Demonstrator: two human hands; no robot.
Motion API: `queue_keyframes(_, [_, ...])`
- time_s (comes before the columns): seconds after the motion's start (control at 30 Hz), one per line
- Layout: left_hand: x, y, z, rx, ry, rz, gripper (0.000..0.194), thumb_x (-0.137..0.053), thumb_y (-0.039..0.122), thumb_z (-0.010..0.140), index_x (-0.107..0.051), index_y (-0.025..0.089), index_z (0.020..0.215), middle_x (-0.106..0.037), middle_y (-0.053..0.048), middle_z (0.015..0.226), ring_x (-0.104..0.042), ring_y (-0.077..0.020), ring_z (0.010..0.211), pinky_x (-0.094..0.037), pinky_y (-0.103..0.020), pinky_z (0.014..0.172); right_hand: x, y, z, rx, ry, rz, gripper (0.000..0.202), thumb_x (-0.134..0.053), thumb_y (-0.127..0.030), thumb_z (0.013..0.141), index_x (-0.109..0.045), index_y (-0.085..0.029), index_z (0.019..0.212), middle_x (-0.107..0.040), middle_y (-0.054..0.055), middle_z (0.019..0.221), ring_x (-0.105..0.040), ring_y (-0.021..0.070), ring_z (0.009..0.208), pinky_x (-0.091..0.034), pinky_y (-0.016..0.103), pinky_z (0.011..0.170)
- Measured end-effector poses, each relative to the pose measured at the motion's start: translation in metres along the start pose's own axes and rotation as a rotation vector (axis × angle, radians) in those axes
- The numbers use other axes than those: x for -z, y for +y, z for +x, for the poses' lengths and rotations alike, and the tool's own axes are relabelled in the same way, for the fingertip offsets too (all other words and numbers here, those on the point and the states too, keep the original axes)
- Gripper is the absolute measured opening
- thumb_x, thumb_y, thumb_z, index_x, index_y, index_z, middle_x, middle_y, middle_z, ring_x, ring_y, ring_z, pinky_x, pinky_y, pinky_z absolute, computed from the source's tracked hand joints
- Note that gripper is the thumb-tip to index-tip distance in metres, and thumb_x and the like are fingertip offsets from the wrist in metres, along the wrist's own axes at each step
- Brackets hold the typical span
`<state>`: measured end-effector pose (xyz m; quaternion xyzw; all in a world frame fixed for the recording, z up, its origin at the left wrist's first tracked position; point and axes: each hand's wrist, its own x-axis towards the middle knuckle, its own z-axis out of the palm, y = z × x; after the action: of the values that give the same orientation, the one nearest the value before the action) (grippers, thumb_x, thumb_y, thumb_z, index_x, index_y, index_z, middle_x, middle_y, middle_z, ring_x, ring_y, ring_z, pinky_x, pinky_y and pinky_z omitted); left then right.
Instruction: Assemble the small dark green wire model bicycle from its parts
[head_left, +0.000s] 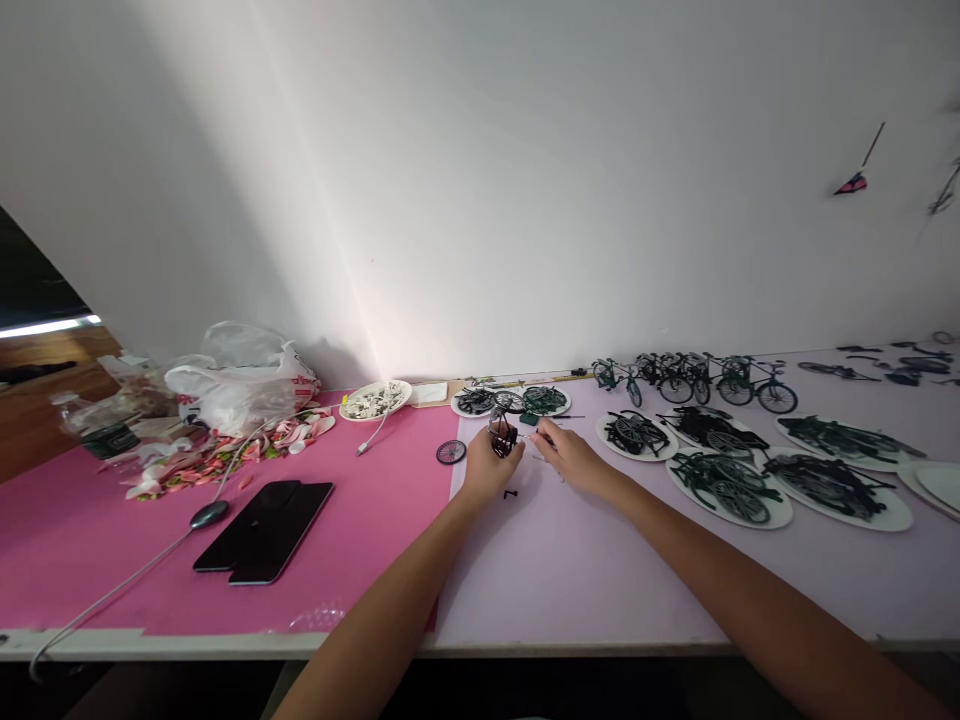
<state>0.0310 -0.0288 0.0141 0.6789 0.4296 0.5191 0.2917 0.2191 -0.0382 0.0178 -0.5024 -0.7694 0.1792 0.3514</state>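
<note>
- Pale wall (pixel 480 200) rises at 12 o'clock behind the bench (pixel 585 580), whose top is bright pink on the left and pale lilac on the right.
- Just right of the colour seam, the small dark bicycle assembly (pixel 502 434) is grasped upright above the bench in the left of the two hands (pixel 489 466).
- Close by at 3 o'clock, the right hand (pixel 568 455) pinches a thin piece (pixel 526 436), too small to identify, its tip toward the assembly.
- A loose spoked wheel (pixel 451 452) lies near the left hand at 9 o'clock; a tiny black part (pixel 511 494) lies at 6 o'clock.
- At 12 o'clock, white plates (pixel 456 407) carry dark parts.
- Several small bicycles (pixel 757 385) stand in a row at 2 o'clock; more plates (pixel 780 518) heaped with dark green and black parts spread at 3 o'clock.
- Toward 10 o'clock sits a dish (pixel 407 398) of pale bits.
- Two overlapping dark slabs (pixel 264 530) lie at 8 o'clock.
- Farther off, at 9 to 10 o'clock, are pink and green pieces (pixel 247 452) and a white plastic bag (pixel 244 390).
</note>
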Motion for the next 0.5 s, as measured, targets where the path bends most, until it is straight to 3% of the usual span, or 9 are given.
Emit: queue_keyframes(0.5, [0.0, 0.0012, -0.0005, -0.026, 0.006, 0.022, 0.022, -0.071, 0.034, 0.077, -0.058, 0.018, 0.087, -0.061, 0.0, 0.077, -0.05, -0.012, 0.062, -0.042, -0.025, 0.062, 0.0011, 0.0014, 0.0007, -0.015, -0.038, -0.013, 0.034, -0.035, -0.051, 0.106, -0.034, -0.026, 0.084, -0.048, -0.006, 0.062, -0.046, 0.0148, 0.052, -0.029, 0.027, 0.055])
